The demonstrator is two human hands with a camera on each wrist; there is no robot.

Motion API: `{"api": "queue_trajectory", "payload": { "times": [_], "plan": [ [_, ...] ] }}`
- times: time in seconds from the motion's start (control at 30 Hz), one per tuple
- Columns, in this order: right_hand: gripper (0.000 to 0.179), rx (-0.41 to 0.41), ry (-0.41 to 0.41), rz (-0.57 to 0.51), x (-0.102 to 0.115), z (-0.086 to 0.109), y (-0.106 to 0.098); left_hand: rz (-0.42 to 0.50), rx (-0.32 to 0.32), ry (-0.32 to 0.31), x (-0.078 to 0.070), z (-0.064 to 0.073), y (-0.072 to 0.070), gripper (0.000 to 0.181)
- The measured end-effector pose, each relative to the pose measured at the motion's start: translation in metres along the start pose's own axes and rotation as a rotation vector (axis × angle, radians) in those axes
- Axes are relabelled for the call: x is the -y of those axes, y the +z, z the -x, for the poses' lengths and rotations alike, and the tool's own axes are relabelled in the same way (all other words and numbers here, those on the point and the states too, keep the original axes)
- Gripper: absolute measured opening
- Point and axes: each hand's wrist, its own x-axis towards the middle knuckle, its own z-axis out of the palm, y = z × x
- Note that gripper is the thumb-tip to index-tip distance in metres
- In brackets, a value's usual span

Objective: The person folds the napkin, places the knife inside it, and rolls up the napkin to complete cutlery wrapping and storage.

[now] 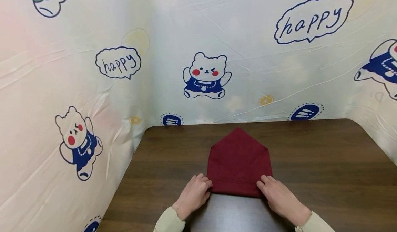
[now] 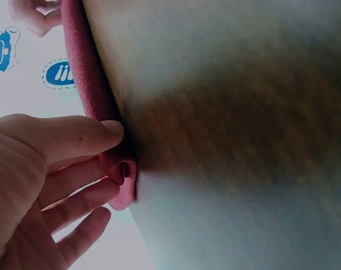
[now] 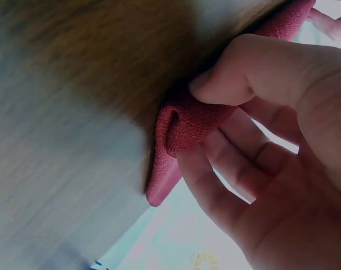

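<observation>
A dark red folded cloth (image 1: 238, 161) lies flat on the brown table, its pointed end away from me and its near edge rolled into a thick band. My left hand (image 1: 193, 194) holds the left end of that band. In the left wrist view the thumb (image 2: 97, 135) lies on the near side of the roll (image 2: 86, 67), with fingers on the far side. At the right end, my right hand (image 1: 280, 200) pinches the band likewise. The right wrist view shows the spiral end of the cloth (image 3: 187, 126) between thumb and fingers.
The wooden table (image 1: 325, 159) extends on both sides of the cloth. A pale printed curtain (image 1: 248, 29) with cartoon bears and lettering stands along its back, left and right sides. Light glares on the tabletop nearest me.
</observation>
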Motion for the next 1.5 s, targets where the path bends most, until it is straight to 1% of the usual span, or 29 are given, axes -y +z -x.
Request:
{"api": "queue_trajectory", "payload": {
  "times": [0.23, 0.43, 0.53, 0.73, 0.87, 1.0, 1.17, 1.3, 1.37, 1.5],
  "plan": [
    [0.03, -0.002, -0.009, -0.011, -0.002, 0.001, -0.001, -0.018, 0.005, -0.029, -0.004, -0.001, -0.001, 0.014],
    [0.03, 0.027, -0.005, -0.067, -0.007, 0.001, -0.001, -0.043, -0.009, -0.038, -0.007, -0.002, -0.003, 0.016],
    [0.03, 0.038, 0.002, -0.079, -0.008, 0.001, -0.003, -0.046, -0.013, -0.038, -0.007, -0.002, -0.003, 0.016],
    [0.029, 0.047, 0.022, -0.099, -0.009, 0.0, -0.004, -0.028, -0.003, -0.04, -0.006, -0.003, -0.004, 0.015],
    [0.028, 0.053, 0.037, -0.133, -0.011, -0.001, -0.005, -0.009, -0.011, -0.04, -0.004, -0.003, -0.004, 0.013],
    [0.028, 0.07, 0.048, -0.163, -0.013, -0.002, -0.006, 0.036, -0.003, -0.05, 0.0, -0.002, -0.002, 0.012],
    [0.029, 0.116, 0.074, -0.198, -0.016, -0.001, -0.008, 0.136, 0.012, -0.068, 0.005, -0.002, 0.0, 0.012],
    [0.029, 0.137, 0.095, -0.229, -0.018, 0.0, -0.008, 0.21, 0.039, -0.086, 0.008, -0.003, -0.002, 0.012],
    [0.029, 0.14, 0.101, -0.239, -0.019, 0.001, -0.008, 0.23, 0.06, -0.099, 0.009, -0.004, -0.002, 0.011],
    [0.029, 0.151, 0.103, -0.258, -0.02, 0.002, -0.008, 0.253, 0.077, -0.125, 0.01, -0.005, -0.001, 0.011]
  ]
}}
